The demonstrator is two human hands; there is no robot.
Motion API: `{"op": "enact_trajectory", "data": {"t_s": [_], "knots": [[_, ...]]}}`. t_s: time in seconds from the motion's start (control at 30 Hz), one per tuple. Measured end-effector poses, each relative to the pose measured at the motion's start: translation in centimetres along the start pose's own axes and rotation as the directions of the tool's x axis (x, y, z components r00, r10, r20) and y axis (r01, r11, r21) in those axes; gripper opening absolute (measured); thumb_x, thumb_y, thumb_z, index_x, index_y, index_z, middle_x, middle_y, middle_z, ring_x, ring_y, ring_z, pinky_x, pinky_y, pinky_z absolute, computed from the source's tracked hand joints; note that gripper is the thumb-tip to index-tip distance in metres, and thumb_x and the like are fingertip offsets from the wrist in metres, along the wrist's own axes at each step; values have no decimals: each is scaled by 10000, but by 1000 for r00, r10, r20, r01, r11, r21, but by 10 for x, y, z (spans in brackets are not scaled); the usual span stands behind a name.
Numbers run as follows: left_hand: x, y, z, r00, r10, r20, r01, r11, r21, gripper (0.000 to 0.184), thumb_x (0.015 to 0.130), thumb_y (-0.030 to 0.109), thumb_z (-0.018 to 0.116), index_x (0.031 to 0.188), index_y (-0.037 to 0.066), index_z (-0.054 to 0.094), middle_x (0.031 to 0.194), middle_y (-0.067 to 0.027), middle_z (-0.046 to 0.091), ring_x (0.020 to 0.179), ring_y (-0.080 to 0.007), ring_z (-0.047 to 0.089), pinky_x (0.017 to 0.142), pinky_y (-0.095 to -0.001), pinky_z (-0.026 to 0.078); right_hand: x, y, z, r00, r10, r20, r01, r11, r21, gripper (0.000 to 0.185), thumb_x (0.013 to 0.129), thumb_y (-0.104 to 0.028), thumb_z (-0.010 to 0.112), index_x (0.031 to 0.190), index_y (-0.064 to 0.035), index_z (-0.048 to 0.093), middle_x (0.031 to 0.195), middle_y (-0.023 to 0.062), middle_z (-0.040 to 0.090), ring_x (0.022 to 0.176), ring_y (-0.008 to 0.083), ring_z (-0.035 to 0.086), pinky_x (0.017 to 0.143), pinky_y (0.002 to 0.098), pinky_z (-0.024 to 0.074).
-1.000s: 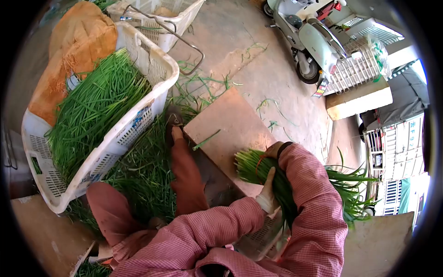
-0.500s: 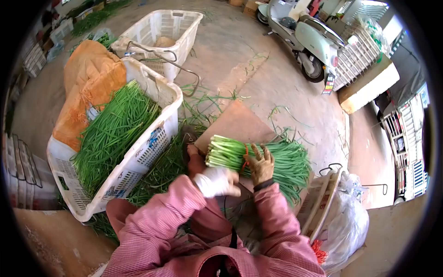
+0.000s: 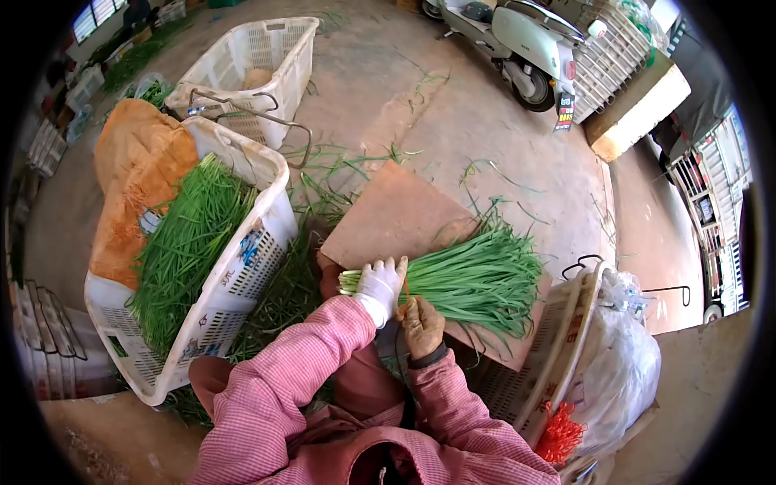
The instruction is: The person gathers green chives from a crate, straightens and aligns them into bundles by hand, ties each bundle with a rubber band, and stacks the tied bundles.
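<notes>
A bundle of long green stalks (image 3: pixel 477 279) lies across a brown board (image 3: pixel 396 206), its pale cut ends to the left and its leaves fanned out to the right. My left hand (image 3: pixel 380 287), in a white glove, is wrapped over the bundle near the pale ends. Just right of it, my right hand (image 3: pixel 422 325), in a dirty brownish glove, pinches an orange-red band (image 3: pixel 406 289) at the bundle's near side. More green stalks (image 3: pixel 190 242) fill a white crate (image 3: pixel 242 267) on the left, beside an orange-brown cloth (image 3: pixel 133 178).
Another white crate (image 3: pixel 242 69) stands behind. At right, a crate (image 3: pixel 558 356) bears clear plastic (image 3: pixel 618 372) and red bands (image 3: pixel 559 435). A scooter (image 3: pixel 525 56) is parked at the back. Loose stalks litter the floor. Metal hooks stick out from the crates.
From beneath my right arm, the bundle has come down onto the board. My left hand has closed over its pale end, and my right hand has moved to the near side, pulling the band.
</notes>
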State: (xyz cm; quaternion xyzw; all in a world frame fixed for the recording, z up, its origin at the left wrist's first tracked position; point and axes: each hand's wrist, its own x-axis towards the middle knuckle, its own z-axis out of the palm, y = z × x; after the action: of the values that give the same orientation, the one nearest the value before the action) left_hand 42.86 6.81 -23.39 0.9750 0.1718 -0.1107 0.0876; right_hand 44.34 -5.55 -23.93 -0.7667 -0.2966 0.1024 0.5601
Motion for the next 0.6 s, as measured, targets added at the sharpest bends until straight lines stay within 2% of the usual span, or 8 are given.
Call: {"op": "enact_trajectory", "data": {"t_s": [0.03, 0.13, 0.17, 0.27, 0.33, 0.4, 0.47, 0.6], "knots": [[-2, 2, -9, 1000, 0, -31, 1, 1000, 30, 851, 556, 425, 689, 1240, 58, 339, 1074, -91, 497, 970, -230, 489, 815, -369, 387, 0, 1, 2, 997, 48, -54, -39, 988, 146, 252, 878, -167, 467, 692, -15, 543, 573, -4, 487, 491, 57, 401, 454, 203, 322], [6, 4, -17, 997, -12, 82, 9, 999, 40, 807, 564, 415, 689, 1213, 61, 366, 1031, -93, 527, 966, -231, 495, 800, -375, 394, -2, -2, -3, 999, -8, -48, 10, 998, 61, 236, 872, -154, 479, 692, -15, 543, 568, 6, 481, 491, 65, 406, 455, 206, 323], [8, 3, -12, 998, -18, 57, 15, 999, 51, 767, 572, 405, 684, 1189, 64, 385, 986, -82, 553, 960, -230, 501, 797, -379, 395, 0, -1, -5, 998, 66, 12, -66, 995, 68, 172, 848, -114, 485, 733, -3, 550, 620, 101, 554, 552, 194, 533, 516, 287, 414], [15, 2, 6, 999, -36, -36, 37, 999, 15, 610, 586, 358, 668, 1084, 88, 441, 966, -69, 557, 942, -228, 504, 796, -398, 389, 22, -7, -4, 999, 24, 33, -25, 999, 41, 204, 851, -132, 466, 712, -3, 543, 617, 101, 547, 538, 202, 523, 500, 296, 410], [2, 9, -9, 999, -12, -45, 14, 999, 29, 452, 633, 311, 649, 985, 105, 455, 949, -48, 550, 948, -213, 493, 786, -370, 382, 64, -28, 1, 936, 348, 54, -347, 888, 302, 192, 830, -101, 452, 686, -6, 536, 563, 136, 512, 483, 252, 497, 453, 329, 371], [5, 13, 4, 996, -63, -62, 69, 993, 91, 524, 613, 365, 657, 1020, 108, 449, 959, -38, 538, 955, -204, 476, 804, -356, 358, 131, 32, 29, 945, 315, -94, -255, 883, 393, 272, 831, -205, 458, 608, -53, 494, 458, -4, 383, 359, 106, 335, 346, 247, 278], [8, 10, 13, 998, -58, -36, 62, 990, 124, 559, 604, 383, 661, 1040, 109, 443, 966, -36, 533, 961, -203, 470, 809, -354, 349, 177, 58, 51, 601, 799, 12, -700, 519, 490, 219, 805, -191, 478, 654, -51, 553, 449, 13, 397, 352, 126, 362, 347, 267, 294], [8, 10, 3, 998, -59, 35, 53, 987, 151, 695, 594, 502, 627, 1120, 92, 428, 1013, -50, 503, 1001, -224, 431, 830, -357, 338, 181, 105, 69, 869, 475, -138, -475, 879, 31, 227, 816, -205, 475, 733, -32, 598, 487, 45, 479, 397, 141, 442, 377, 263, 332]]}}
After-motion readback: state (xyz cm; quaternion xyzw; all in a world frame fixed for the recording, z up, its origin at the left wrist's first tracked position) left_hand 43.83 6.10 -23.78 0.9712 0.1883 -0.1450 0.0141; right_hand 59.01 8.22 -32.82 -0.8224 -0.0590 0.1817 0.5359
